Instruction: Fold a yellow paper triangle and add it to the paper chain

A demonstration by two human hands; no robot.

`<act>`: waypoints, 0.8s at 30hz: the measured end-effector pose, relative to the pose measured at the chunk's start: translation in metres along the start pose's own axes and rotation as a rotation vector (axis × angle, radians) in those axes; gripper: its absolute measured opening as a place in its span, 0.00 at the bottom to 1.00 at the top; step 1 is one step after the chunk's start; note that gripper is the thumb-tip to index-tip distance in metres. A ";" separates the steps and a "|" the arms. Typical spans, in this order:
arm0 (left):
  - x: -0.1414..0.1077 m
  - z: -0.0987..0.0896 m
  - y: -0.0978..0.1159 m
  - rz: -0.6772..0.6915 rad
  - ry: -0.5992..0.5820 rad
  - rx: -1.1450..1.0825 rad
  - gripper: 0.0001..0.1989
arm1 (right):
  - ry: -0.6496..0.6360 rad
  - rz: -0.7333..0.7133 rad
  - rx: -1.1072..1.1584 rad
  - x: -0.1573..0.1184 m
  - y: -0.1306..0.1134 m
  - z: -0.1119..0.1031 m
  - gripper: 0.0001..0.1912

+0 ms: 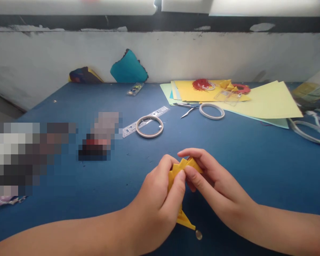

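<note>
Between my two hands is a yellow folded-paper piece [180,165] with stepped, pleated edges. My left hand [156,199] wraps round its left side, the thumb pressed on the front. With thumb and fingers, my right hand [216,185] pinches the upper right part; its index finger reaches over the top. A narrow yellow tail of the piece sticks out below my left hand, and a small clear drop-shaped bead [198,234] is at its tip. The middle of the piece is hidden by my fingers.
Ahead lie a roll of tape [149,136] on a clear stencil ruler [130,130], scissors [188,111] and another tape roll [212,116]. Coloured paper sheets [266,101] bear red thread [202,85]. White cable [309,129] lies at right; blurred items sit at left on the blue table [104,188].
</note>
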State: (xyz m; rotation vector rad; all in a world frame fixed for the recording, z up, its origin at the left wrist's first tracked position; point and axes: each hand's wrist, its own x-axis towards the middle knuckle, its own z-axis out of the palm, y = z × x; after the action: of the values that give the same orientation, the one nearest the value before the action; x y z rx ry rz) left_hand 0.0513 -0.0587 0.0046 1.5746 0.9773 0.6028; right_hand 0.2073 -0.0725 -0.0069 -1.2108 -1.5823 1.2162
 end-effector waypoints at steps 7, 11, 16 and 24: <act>-0.001 0.003 0.002 0.015 0.065 -0.041 0.10 | -0.171 0.106 0.013 0.009 -0.009 -0.011 0.16; 0.000 0.003 0.004 -0.016 0.066 -0.021 0.09 | -0.167 0.086 -0.015 0.010 -0.005 -0.010 0.14; 0.001 -0.002 0.004 0.005 0.015 0.041 0.09 | -0.162 0.075 -0.027 0.008 -0.003 -0.009 0.13; 0.007 -0.011 0.007 0.007 -0.072 0.143 0.10 | -0.385 0.225 0.200 0.023 -0.002 -0.024 0.16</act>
State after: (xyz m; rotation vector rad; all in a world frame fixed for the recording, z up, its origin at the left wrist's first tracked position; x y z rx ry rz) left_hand 0.0480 -0.0475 0.0133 1.7147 0.9788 0.4865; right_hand 0.2243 -0.0445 0.0009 -1.0914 -1.5721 1.7947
